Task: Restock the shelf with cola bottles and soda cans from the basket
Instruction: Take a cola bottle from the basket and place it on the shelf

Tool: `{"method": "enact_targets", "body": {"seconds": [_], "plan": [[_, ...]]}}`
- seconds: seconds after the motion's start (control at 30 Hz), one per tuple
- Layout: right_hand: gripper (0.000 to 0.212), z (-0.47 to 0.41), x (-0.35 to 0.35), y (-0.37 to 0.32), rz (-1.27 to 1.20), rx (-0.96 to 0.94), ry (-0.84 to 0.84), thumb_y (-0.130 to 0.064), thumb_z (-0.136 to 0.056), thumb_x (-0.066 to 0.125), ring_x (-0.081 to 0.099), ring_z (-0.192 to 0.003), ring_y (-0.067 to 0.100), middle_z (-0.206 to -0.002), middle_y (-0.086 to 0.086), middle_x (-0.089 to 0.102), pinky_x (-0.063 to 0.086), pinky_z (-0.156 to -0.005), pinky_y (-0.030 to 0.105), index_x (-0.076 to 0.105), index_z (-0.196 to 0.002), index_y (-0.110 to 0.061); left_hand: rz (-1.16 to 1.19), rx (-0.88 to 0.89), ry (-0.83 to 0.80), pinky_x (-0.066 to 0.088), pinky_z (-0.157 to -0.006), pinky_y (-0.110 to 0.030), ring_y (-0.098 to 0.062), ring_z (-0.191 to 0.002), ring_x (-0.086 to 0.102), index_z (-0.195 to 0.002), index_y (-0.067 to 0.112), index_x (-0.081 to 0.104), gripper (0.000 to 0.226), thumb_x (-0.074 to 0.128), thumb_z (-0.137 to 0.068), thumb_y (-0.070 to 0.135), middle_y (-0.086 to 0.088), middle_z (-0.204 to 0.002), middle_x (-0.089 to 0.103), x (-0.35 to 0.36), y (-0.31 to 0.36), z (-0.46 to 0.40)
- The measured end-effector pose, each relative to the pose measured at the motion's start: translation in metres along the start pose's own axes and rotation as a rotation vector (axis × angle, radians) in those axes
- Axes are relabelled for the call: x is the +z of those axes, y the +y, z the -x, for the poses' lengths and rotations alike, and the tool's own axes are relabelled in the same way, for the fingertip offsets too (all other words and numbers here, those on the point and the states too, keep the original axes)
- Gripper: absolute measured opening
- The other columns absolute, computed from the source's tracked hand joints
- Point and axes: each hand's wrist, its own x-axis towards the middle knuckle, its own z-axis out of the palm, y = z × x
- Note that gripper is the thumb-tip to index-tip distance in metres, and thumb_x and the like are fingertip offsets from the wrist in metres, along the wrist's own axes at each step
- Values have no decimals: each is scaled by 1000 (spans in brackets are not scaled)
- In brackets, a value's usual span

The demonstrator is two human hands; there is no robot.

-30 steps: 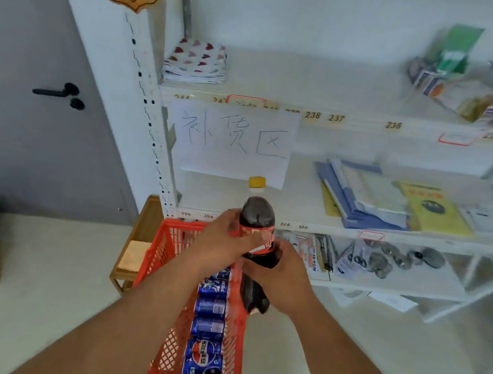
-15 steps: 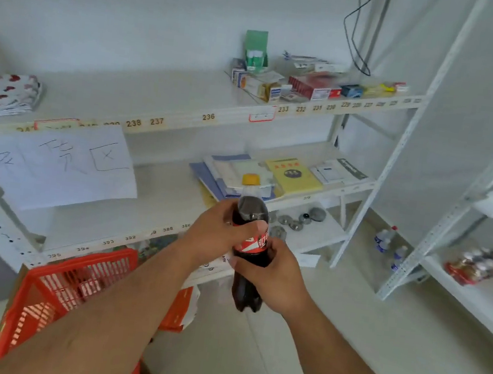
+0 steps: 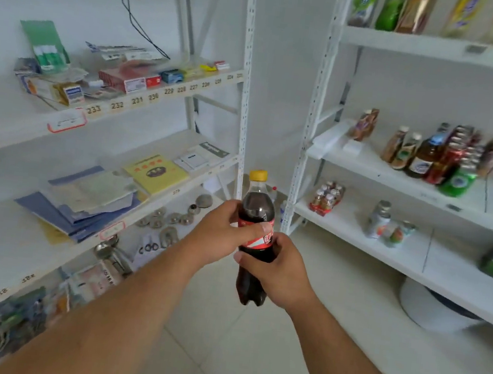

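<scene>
Both hands, left hand (image 3: 218,233) and right hand (image 3: 278,271), wrap fingers round the upright cola bottle (image 3: 255,237), carried steady left of the drinks shelf (image 3: 395,180), likely for placing there.

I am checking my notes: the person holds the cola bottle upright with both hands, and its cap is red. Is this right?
Not quite. In the head view the cola bottle is upright, held by the left hand and right hand, but its cap is yellow, not red. Only the label is red.

White shelf (image 3: 396,174) holds upright drink bottles (image 3: 423,155) and cans (image 3: 457,178).
</scene>
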Motion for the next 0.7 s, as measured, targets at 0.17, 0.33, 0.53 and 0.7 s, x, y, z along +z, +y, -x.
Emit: {"method": "enact_targets", "body": {"seconds": [0.17,0.33,0.53,0.7], "plan": [[55,-7,-42,9,24,17,149,-42,-68,92,76,-94,9,-102,-7,78,62,-91,39,67,-114,-24,31,62,-152,53,-104,-37,-4,-112,69,-119,40,66,53,86,-73,58,17,-117,74,42,15,-44],[42,-16,-74,10,42,32,286,-30,-76,92,76,-91,7,-99,-7,79,60,-86,31,70,-111,-23,51,139,-281,53,-99,-29,1,-109,68,-121,36,67,53,87,-75,55,17,-114,75,72,33,-80],[34,-21,-110,16,20,39,413,-26,-77,92,76,-89,11,-95,-6,80,62,-86,35,71,-104,-24,63,169,-401,55,-85,-18,11,-95,69,-121,32,65,46,87,-81,42,18,-109,75,114,55,-110],[49,-26,-156,34,-1,83,482,-35,-72,93,76,-94,9,-101,-9,79,62,-92,41,67,-112,-25,62,183,-472,51,-84,-17,5,-105,68,-124,27,64,50,87,-82,40,14,-115,74,160,77,-130]]}}
